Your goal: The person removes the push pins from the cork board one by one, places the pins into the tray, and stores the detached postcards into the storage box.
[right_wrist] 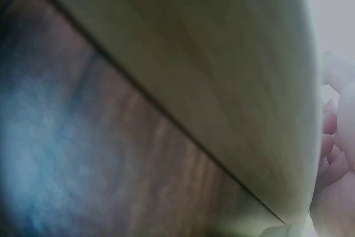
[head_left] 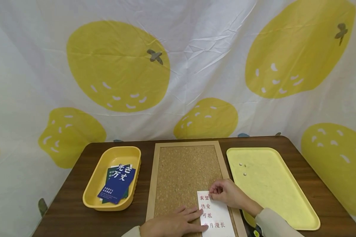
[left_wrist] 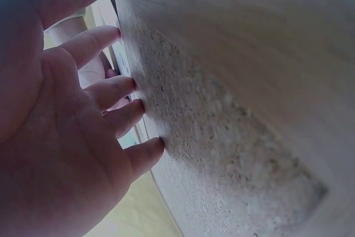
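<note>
A white card with red Chinese characters lies on the lower right part of a cork board in a light wooden frame. My left hand has its fingers spread, with the fingertips resting on the card's left edge and the cork. In the left wrist view the left hand shows its palm, fingertips against the board. At the card's upper right corner is my right hand, fingers curled and bunched together, covering that corner. Whatever may be between its fingertips is hidden. Only part of the right hand shows in the right wrist view.
Left of the board, a yellow basket holds blue and green cards. A flat yellow tray on the right carries a few small metal tacks. All stand on a dark wooden table before a lemon-print cloth.
</note>
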The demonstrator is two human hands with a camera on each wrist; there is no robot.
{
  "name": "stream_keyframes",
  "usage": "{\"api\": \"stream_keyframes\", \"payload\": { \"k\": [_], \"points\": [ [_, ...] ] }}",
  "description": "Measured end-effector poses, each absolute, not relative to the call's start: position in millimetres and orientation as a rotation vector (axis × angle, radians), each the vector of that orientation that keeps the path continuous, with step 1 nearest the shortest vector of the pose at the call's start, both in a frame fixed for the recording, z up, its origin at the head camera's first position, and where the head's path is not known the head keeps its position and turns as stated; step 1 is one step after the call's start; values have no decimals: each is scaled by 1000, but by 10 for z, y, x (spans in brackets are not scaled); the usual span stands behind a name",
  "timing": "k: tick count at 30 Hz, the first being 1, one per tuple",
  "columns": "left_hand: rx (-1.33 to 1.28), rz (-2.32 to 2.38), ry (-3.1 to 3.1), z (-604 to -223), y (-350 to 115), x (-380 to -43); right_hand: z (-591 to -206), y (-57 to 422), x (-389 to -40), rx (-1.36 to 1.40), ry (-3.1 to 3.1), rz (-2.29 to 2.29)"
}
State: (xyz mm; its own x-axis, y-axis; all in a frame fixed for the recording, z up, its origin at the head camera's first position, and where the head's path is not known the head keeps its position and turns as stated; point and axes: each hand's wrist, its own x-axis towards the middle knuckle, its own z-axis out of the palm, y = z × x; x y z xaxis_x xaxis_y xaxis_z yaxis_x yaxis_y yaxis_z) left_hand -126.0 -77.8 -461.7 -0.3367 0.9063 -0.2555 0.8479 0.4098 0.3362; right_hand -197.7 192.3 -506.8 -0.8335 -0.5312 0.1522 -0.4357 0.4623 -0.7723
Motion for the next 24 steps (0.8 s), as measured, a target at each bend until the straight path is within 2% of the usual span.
{"api": "stream_keyframes", "payload": {
  "k": [13,24],
  "points": [
    [1446,290,2182,-4773,-794,-1343,-5070,1966,-1962,-775,2591,-1423],
    [1462,294,2199,-4655,-792,-1312,-5067,1974,-1986,-765,2518,-1490]
  ]
}}
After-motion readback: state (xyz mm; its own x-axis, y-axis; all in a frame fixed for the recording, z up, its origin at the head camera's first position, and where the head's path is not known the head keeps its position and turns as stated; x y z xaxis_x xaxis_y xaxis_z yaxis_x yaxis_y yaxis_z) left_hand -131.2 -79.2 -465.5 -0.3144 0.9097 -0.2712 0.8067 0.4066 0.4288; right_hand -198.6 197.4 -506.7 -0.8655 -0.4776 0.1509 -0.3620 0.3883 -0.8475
